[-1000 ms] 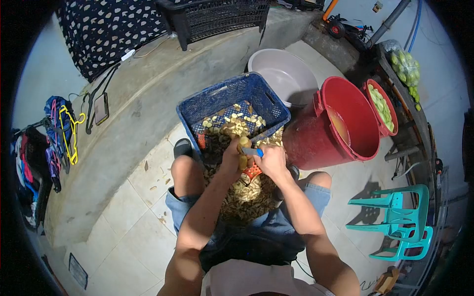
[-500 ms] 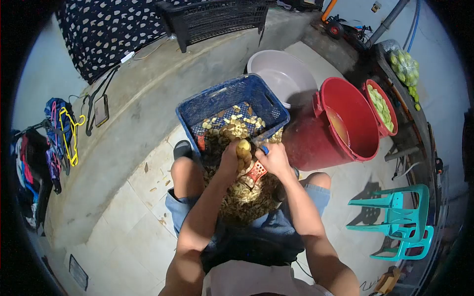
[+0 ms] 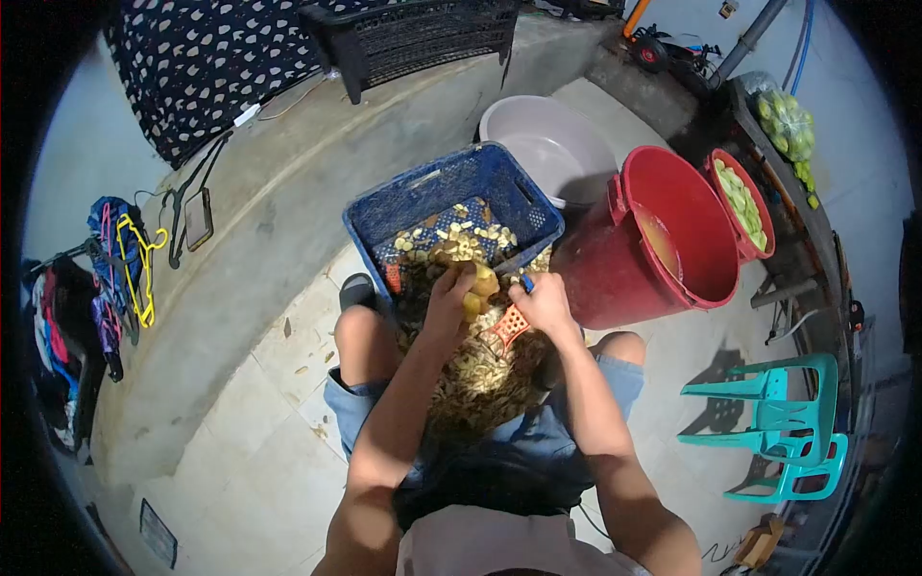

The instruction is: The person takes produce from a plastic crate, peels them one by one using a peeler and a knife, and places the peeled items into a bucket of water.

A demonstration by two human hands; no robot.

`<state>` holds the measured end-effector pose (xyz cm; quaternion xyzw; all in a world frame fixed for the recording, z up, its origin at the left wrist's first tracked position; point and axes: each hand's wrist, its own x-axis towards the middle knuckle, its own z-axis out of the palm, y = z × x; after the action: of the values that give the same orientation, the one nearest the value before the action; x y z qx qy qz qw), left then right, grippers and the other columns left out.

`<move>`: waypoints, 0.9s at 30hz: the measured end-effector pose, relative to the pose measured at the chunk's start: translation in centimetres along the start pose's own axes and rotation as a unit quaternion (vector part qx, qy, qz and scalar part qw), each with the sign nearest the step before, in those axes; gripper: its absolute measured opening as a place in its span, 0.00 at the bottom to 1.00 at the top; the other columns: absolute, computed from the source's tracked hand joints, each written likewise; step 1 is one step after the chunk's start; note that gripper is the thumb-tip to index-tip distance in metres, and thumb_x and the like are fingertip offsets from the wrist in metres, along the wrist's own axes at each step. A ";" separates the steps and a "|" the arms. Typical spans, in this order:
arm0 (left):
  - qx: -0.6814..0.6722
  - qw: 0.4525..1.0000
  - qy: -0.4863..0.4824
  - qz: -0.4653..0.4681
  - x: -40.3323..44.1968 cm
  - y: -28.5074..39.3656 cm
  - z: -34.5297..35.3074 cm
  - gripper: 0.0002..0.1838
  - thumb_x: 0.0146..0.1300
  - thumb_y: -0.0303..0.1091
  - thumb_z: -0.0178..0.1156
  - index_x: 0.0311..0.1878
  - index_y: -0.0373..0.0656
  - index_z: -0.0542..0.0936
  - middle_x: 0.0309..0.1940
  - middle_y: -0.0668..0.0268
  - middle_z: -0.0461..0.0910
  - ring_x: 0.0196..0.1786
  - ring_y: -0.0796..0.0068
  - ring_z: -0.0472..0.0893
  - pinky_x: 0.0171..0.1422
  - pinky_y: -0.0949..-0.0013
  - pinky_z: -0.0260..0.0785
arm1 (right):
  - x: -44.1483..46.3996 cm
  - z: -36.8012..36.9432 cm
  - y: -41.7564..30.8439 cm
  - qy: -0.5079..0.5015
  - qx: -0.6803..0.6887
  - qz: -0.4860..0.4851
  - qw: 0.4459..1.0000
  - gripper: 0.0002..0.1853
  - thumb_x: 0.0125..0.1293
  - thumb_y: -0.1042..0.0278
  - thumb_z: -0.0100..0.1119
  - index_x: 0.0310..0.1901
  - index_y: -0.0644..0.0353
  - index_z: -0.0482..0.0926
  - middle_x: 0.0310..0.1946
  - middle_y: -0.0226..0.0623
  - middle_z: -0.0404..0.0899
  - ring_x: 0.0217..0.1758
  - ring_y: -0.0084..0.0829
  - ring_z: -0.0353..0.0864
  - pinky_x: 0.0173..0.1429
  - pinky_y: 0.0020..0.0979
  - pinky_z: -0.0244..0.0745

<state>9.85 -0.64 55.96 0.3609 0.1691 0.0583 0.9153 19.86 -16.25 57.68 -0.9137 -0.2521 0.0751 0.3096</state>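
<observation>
Tiled floor (image 3: 250, 413): blue plastic crate (image 3: 403, 195), pale round basin (image 3: 547, 139), large red barrel (image 3: 600, 278), teal plastic chairs (image 3: 783, 415), heap of peelings (image 3: 485, 384), stray scraps (image 3: 301, 371).
Concrete ledge (image 3: 269, 173): phone (image 3: 199, 219), black hanger (image 3: 176, 226), black plastic rack (image 3: 423, 43).

The right fingers (image 3: 547, 283) cover most of the blue handle (image 3: 527, 282); the left fingers (image 3: 461, 278) hide part of the yellow chunk (image 3: 485, 282); the top edge cuts the spotted cloth (image 3: 211, 67)

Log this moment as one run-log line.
left hand: holds yellowish pieces | right hand: grips blue-handled tool | blue crate: ahead of hands, pale slices inside
</observation>
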 end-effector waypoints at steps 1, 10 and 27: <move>0.011 1.000 0.000 0.019 -0.1 -0.1 0.0 0.20 0.72 0.45 0.54 0.57 0.40 0.71 0.43 0.63 0.77 0.39 0.74 0.80 0.39 0.70 0.75 | 0.3 -0.1 0.8 0.032 0.007 -0.001 0.999 0.16 0.52 0.62 0.60 0.21 0.69 0.75 0.16 0.54 0.73 0.22 0.54 0.76 0.33 0.47 0.71; -0.083 0.996 -0.026 0.027 0.3 -0.4 -0.7 0.17 0.73 0.42 0.52 0.53 0.37 0.73 0.44 0.61 0.77 0.40 0.71 0.80 0.38 0.71 0.76 | 0.4 -0.6 1.5 0.074 0.058 -0.040 0.995 0.16 0.55 0.62 0.60 0.21 0.70 0.74 0.15 0.55 0.70 0.20 0.50 0.74 0.29 0.44 0.68; 0.083 0.988 -0.129 -0.018 -1.0 -1.1 1.1 0.29 0.51 0.28 0.66 0.59 0.32 0.74 0.41 0.65 0.81 0.39 0.78 0.79 0.43 0.74 0.72 | 2.2 -1.7 2.2 0.212 0.217 0.014 0.953 0.22 0.64 0.62 0.62 0.16 0.64 0.68 0.12 0.24 0.64 0.19 0.16 0.59 0.24 0.31 0.56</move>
<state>9.25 -2.33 56.23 0.4368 0.0608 -0.0196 0.8973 23.12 -17.55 57.72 -0.8225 -0.1456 -0.0632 0.5461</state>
